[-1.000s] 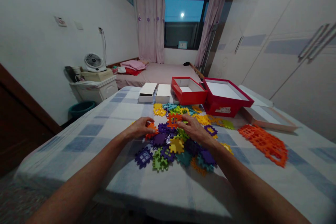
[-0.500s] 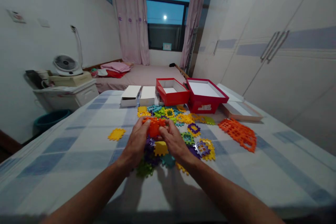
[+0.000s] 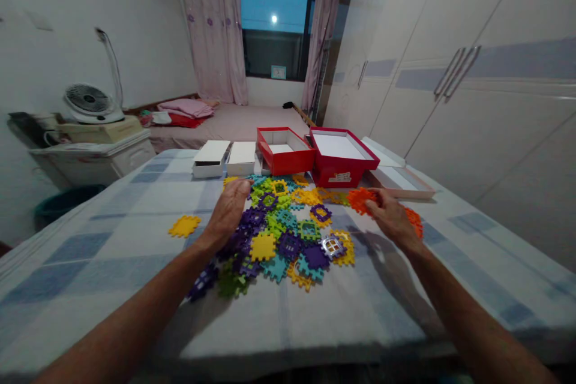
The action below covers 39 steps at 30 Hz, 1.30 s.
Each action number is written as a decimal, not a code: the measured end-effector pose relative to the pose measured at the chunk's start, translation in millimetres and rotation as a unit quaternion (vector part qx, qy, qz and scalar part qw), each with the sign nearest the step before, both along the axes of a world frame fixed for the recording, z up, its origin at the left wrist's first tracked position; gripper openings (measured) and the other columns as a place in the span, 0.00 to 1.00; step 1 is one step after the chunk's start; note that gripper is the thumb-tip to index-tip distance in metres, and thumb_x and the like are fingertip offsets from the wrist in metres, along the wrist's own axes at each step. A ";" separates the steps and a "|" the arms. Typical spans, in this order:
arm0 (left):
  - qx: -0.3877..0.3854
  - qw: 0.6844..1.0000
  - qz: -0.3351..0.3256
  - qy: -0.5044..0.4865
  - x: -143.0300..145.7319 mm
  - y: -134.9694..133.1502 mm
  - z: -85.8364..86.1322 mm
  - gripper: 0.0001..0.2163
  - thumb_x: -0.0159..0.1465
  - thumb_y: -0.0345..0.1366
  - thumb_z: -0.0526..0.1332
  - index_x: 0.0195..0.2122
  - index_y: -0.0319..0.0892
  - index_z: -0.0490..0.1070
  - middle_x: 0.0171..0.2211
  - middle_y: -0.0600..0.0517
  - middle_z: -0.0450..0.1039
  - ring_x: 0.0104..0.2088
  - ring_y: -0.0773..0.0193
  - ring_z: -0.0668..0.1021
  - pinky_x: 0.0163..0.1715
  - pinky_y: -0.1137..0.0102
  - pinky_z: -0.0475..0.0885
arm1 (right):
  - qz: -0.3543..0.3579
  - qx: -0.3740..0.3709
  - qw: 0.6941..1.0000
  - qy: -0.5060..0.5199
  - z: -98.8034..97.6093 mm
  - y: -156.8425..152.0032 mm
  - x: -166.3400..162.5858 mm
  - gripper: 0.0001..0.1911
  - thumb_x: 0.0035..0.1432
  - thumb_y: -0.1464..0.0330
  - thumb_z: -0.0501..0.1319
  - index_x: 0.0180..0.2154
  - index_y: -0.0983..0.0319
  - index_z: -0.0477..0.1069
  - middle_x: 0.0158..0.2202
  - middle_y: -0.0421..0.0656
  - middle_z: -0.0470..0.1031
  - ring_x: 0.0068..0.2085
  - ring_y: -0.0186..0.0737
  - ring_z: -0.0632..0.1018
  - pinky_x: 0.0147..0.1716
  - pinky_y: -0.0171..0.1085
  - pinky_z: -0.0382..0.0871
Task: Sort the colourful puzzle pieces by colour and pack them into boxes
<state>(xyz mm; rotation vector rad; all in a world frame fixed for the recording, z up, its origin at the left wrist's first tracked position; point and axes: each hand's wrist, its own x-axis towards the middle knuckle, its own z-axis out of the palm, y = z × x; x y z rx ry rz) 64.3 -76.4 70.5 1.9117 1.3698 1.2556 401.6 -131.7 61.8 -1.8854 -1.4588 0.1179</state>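
Pinching an orange piece (image 3: 359, 201) edgewise, likely for a light hold, the right hand (image 3: 392, 216) is right of the heap (image 3: 275, 225); the left hand (image 3: 229, 207), at its left, hides its grip.

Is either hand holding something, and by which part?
The right hand holds at least one orange piece by its right edge; for the left hand, I cannot tell.

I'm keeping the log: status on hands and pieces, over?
Right hand pinching at least one orange piece. Left hand beside multicolored pile, grip unclear. Red boxes beyond pile.
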 end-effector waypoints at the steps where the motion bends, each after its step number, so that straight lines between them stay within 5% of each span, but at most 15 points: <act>1: 0.003 1.000 0.030 0.000 -11.7 14.0 -3.3 0.22 0.64 0.47 0.44 0.44 0.39 0.71 0.47 0.46 0.72 0.52 0.58 0.70 0.57 0.62 0.59 | -0.030 -0.020 0.998 -0.056 -2.8 2.6 19.4 0.21 0.53 0.65 0.52 0.47 0.64 0.69 0.41 0.51 0.75 0.40 0.47 0.75 0.40 0.44 0.67; 4: 0.020 0.991 0.132 0.005 -43.0 47.9 -19.4 0.20 0.63 0.45 0.44 0.38 0.40 0.72 0.43 0.46 0.73 0.49 0.57 0.71 0.55 0.62 0.62 | -0.039 -0.059 0.983 -0.169 -10.1 6.9 55.9 0.22 0.54 0.66 0.51 0.48 0.65 0.70 0.44 0.54 0.75 0.43 0.52 0.75 0.42 0.47 0.66; 8: 0.041 0.977 0.202 0.057 -63.9 62.8 -41.3 0.19 0.62 0.41 0.43 0.36 0.41 0.72 0.41 0.44 0.73 0.49 0.55 0.70 0.54 0.62 0.63 | -0.055 0.012 0.964 -0.260 -8.0 1.5 52.2 0.23 0.55 0.67 0.51 0.50 0.69 0.68 0.48 0.57 0.70 0.51 0.55 0.69 0.49 0.50 0.62; 11: 0.067 0.975 0.180 0.109 -67.9 60.5 -51.9 0.20 0.62 0.43 0.42 0.36 0.40 0.72 0.41 0.43 0.72 0.49 0.54 0.71 0.54 0.61 0.63 | 0.032 0.017 0.973 -0.228 -3.6 -13.0 23.1 0.22 0.57 0.65 0.52 0.50 0.67 0.69 0.48 0.54 0.70 0.52 0.51 0.69 0.52 0.48 0.62; 14: 0.086 0.973 0.154 0.151 -67.9 59.4 -58.2 0.22 0.63 0.43 0.41 0.37 0.38 0.72 0.43 0.42 0.72 0.49 0.54 0.71 0.54 0.60 0.63 | 0.226 -0.096 0.956 -0.160 -3.1 -32.8 -10.8 0.23 0.56 0.60 0.57 0.52 0.60 0.68 0.53 0.50 0.67 0.53 0.47 0.69 0.53 0.46 0.63; 16: 0.090 0.971 0.143 0.170 -67.2 60.5 -61.0 0.23 0.63 0.44 0.40 0.38 0.37 0.72 0.43 0.41 0.72 0.49 0.54 0.70 0.54 0.60 0.62 | 0.288 -0.160 0.933 -0.146 -3.9 -43.6 -28.6 0.28 0.52 0.59 0.62 0.55 0.60 0.66 0.56 0.50 0.64 0.55 0.49 0.67 0.54 0.48 0.61; 19: 0.091 0.968 0.135 0.190 -66.5 63.0 -64.0 0.24 0.63 0.44 0.40 0.37 0.37 0.72 0.44 0.41 0.71 0.49 0.55 0.70 0.54 0.61 0.62 | 0.289 -0.185 0.929 -0.136 -6.7 -49.0 -44.1 0.28 0.50 0.64 0.63 0.54 0.61 0.66 0.53 0.52 0.66 0.52 0.49 0.69 0.52 0.48 0.63; 23: 0.096 0.965 0.134 0.205 -68.3 66.7 -68.0 0.23 0.64 0.43 0.40 0.37 0.37 0.73 0.43 0.41 0.71 0.48 0.55 0.71 0.53 0.60 0.63 | 0.282 -0.117 0.947 -0.104 -19.0 -38.5 -54.0 0.26 0.49 0.69 0.63 0.52 0.61 0.65 0.46 0.50 0.66 0.47 0.46 0.70 0.48 0.45 0.67; 30: 0.100 0.957 0.138 0.233 -72.4 71.3 -71.0 0.24 0.64 0.42 0.39 0.36 0.36 0.74 0.43 0.41 0.71 0.49 0.55 0.71 0.53 0.60 0.63 | 0.343 -0.023 0.938 -0.054 -17.2 -29.5 -60.8 0.31 0.49 0.78 0.53 0.56 0.57 0.58 0.54 0.46 0.65 0.54 0.43 0.68 0.53 0.44 0.62; 34: 0.097 0.957 0.136 0.238 -70.7 71.7 -70.0 0.23 0.64 0.41 0.40 0.36 0.36 0.73 0.43 0.40 0.71 0.49 0.55 0.71 0.53 0.61 0.63 | 0.234 -0.038 0.971 0.014 -3.5 -12.1 -47.5 0.25 0.48 0.76 0.51 0.50 0.59 0.66 0.46 0.45 0.71 0.42 0.41 0.74 0.42 0.40 0.67; 39: 0.105 0.953 0.136 0.248 -70.4 73.7 -72.2 0.22 0.64 0.41 0.41 0.35 0.37 0.73 0.44 0.40 0.71 0.49 0.54 0.70 0.53 0.59 0.63 | 0.106 -0.087 0.981 0.135 -26.6 35.9 -34.4 0.12 0.48 0.65 0.56 0.36 0.63 0.68 0.29 0.42 0.72 0.29 0.38 0.72 0.29 0.36 0.66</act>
